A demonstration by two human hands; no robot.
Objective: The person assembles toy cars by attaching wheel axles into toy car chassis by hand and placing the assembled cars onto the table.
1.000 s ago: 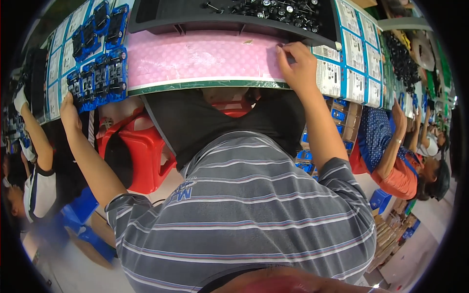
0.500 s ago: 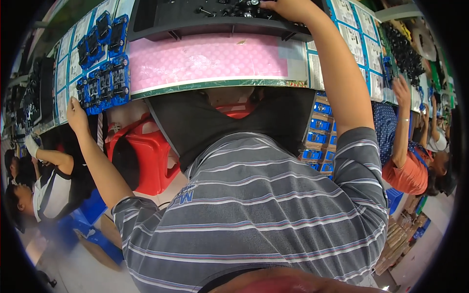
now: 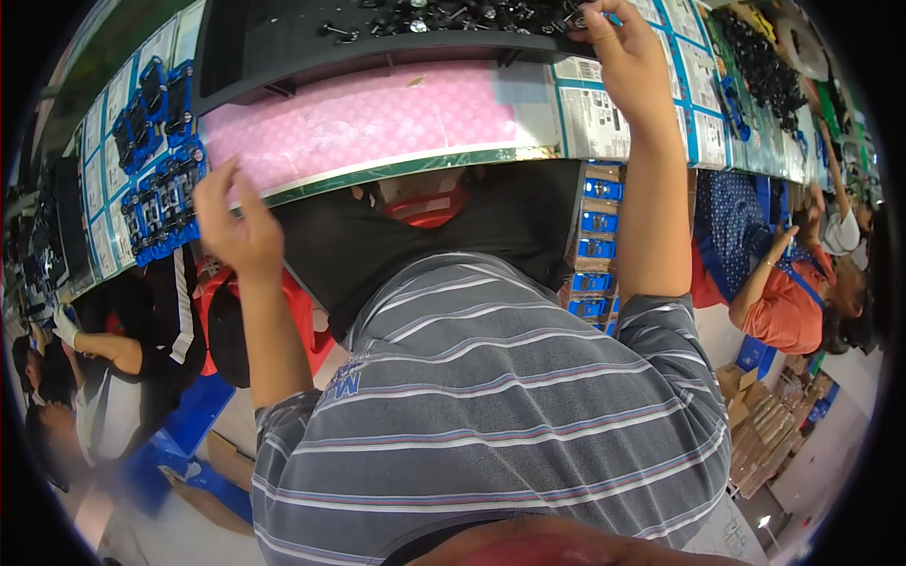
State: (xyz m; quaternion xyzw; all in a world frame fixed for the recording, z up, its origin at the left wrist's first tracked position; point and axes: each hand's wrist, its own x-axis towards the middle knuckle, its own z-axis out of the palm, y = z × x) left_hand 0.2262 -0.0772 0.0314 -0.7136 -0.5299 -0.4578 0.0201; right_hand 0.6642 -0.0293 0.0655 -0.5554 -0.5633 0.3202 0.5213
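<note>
My right hand is at the right end of a black tray, its fingertips closed on a small axle with black wheels. Many similar wheel axles lie loose in the tray. My left hand is over the near table edge, just right of the blue car chassis, its fingers apart and nothing visible in them. Blue toy car chassis with black wheels stand close together in rows on the left. Several more blue chassis lie in a looser group behind them.
A pink dotted mat covers the bench before me. Printed sheets lie under blue-lined covers at both sides. Boxes of blue parts stand below the bench at right. A red stool is at left. Co-workers sit on both sides.
My right hand has moved right from the pile, bringing up a wheel axle. My left hand has left the chassis rows, moving right and nearer. The view has shifted.
</note>
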